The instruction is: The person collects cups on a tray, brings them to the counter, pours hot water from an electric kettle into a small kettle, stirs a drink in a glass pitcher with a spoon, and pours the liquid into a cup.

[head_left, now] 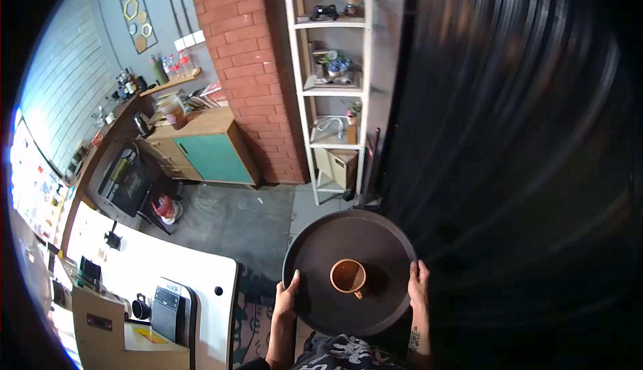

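Note:
A round dark serving tray (315,243) is held level in front of my body. My left hand (286,296) grips its left rim, with the thumb on top and the fingers mostly hidden underneath. On the opposite rim, my right hand (418,287) has the same kind of hold. An orange-brown cup (348,276) stands upright near the tray's middle, its small handle pointing down toward me. Brown liquid seems to be inside it. Neither hand touches the cup.
To the left is a white table (211,269) with a black mug (140,307) and a dark flat device (167,311). A white shelf (301,55) stands ahead beside a brick pillar (244,68). A green-doored cabinet (211,156) is further left; a dark curtain-like surface (509,169) fills the right.

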The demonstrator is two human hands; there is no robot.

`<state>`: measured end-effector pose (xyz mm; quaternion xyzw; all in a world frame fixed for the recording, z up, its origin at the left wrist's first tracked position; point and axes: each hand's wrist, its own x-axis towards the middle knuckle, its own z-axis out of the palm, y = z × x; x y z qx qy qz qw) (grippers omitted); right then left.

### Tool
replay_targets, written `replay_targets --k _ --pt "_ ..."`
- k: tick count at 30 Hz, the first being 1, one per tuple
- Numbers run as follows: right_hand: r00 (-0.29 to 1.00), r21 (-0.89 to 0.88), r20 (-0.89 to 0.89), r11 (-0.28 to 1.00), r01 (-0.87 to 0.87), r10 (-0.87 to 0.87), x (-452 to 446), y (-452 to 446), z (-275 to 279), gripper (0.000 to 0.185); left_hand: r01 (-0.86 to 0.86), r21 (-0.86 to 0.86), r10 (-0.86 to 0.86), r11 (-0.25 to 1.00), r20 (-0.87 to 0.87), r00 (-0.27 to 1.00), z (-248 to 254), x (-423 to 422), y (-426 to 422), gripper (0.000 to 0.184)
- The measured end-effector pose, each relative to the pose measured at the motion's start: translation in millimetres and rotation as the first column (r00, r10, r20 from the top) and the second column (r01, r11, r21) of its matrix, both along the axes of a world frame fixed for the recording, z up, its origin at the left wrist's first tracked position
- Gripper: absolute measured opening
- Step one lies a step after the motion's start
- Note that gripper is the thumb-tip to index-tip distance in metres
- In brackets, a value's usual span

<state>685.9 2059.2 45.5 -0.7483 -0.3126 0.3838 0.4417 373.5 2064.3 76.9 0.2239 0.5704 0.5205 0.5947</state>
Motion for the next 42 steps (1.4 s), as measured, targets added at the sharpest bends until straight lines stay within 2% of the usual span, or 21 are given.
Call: replay_targets --k 3,6,9,10,11,13,17,19,20,23,25,26,27,28,31,32,35,37,39,41,42 --pt "0.996 0.017 -0.018 0.997 -0.082 0.082 0.2 103.3 -6.9 0.061 -0.114 -0.027 0.115 0.993 0.016 0.993 -27.8 -7.7 74.5 0.03" --pt "0.98 0.018 -0.018 0.98 -0.196 0.197 -1.2 186.5 5.1 0.062 -0.116 0.03 0.11 0.993 0.148 0.983 -24.6 -16.4 133.5 0.033" --pt "0.971 0.029 0.059 0.972 -0.232 0.23 -27.9 256.8 23.9 0.063 -0.24 -0.005 0.239 0.971 0.098 0.966 -3.3 -21.9 184.9 0.036" --pt "0.983 0.024 0.022 0.983 -0.183 0.182 -41.9 280.5 32.4 0.052 -0.252 -0.012 0.252 0.968 0.041 0.967 6.9 -27.3 193.9 0.038" --pt "0.964 0.109 0.056 0.958 -0.265 0.26 -36.3 309.9 1.2 0.052 -0.303 -0.025 0.303 0.953 0.041 0.952 8.9 -30.1 200.6 0.038" --pt "0.926 0.084 0.023 0.923 -0.376 0.376 -60.7 354.8 11.7 0.054 -0.426 -0.008 0.425 0.905 0.068 0.903 5.1 -43.4 217.6 0.04" --pt "0.833 0.01 0.107 0.837 -0.548 0.544 -121.7 433.7 -12.3 0.059 -0.581 -0.029 0.581 0.813 -0.008 0.814 -20.1 -86.0 240.4 0.042" --pt "0.774 0.001 0.172 0.786 -0.618 0.609 -157.5 463.6 -14.9 0.057 -0.652 -0.046 0.654 0.757 0.062 0.754 -9.8 -106.9 253.3 0.044" --pt "0.746 0.201 0.246 0.721 -0.663 0.618 -177.8 480.1 -16.2 0.026 -0.674 -0.032 0.674 0.738 0.087 0.733 -14.3 -120.4 261.8 0.046" --pt "0.674 0.23 0.134 0.639 -0.734 0.726 -250.3 513.9 6.8 0.029 -0.719 0.019 0.715 0.695 0.084 0.694 -24.0 -172.5 285.9 0.049" --pt "0.688 0.245 0.157 0.647 -0.722 0.709 -294.8 542.7 -18.3 0.028 -0.729 0.058 0.726 0.682 0.064 0.684 -28.2 -214.3 307.1 0.05" --pt "0.705 0.187 0.15 0.68 -0.709 0.693 -313.6 553.2 -27.6 0.027 -0.769 0.139 0.771 0.624 0.045 0.635 -33.8 -236.2 320.0 0.049" --pt "0.723 0.128 0.147 0.712 -0.691 0.675 -334.3 564.7 -27.4 0.036 -0.797 0.221 0.812 0.562 0.033 0.582 -36.5 -256.4 331.5 0.048" --pt "0.63 0.032 0.081 0.63 -0.776 0.772 -353.8 582.2 -20.0 0.041 -0.808 0.192 0.814 0.557 0.065 0.577 -34.5 -279.8 342.4 0.043" --pt "0.71 0.049 0.078 0.709 -0.703 0.699 -429.6 606.9 -19.3 0.042 -0.817 0.232 0.833 0.528 0.047 0.552 -46.8 -348.4 368.7 0.038" --pt "0.678 0.103 -0.052 0.679 -0.727 0.733 -447.2 614.3 -12.7 0.043 -0.818 0.233 0.835 0.526 0.041 0.548 -49.4 -368.8 373.5 0.038" --pt "0.694 0.076 0.057 0.69 -0.72 0.718 -498.0 641.6 -21.9 0.044 -0.849 0.154 0.848 0.505 0.093 0.522 -44.3 -414.1 392.8 0.033" --pt "0.621 -0.014 -0.069 0.621 -0.783 0.781 -529.2 660.2 -22.6 0.05 -0.899 0.171 0.91 0.403 0.03 0.414 -50.3 -445.2 407.3 0.031" --pt "0.803 0.248 -0.01 0.78 -0.575 0.596 -567.3 670.1 -45.4 0.028 -0.908 0.149 0.912 0.392 0.068 0.405 -52.2 -470.4 422.2 0.029" --pt "0.744 0.219 -0.001 0.726 -0.652 0.668 -585.5 693.9 -46.6 0.028 -0.92 -0.033 0.887 0.391 0.279 0.367 -51.2 -492.7 439.2 0.028" --pt "0.693 0.171 -0.019 0.686 -0.707 0.72 -597.3 703.8 -35.5 0.028 -0.918 -0.038 0.888 0.394 0.272 0.37 -50.9 -502.1 449.6 0.028"
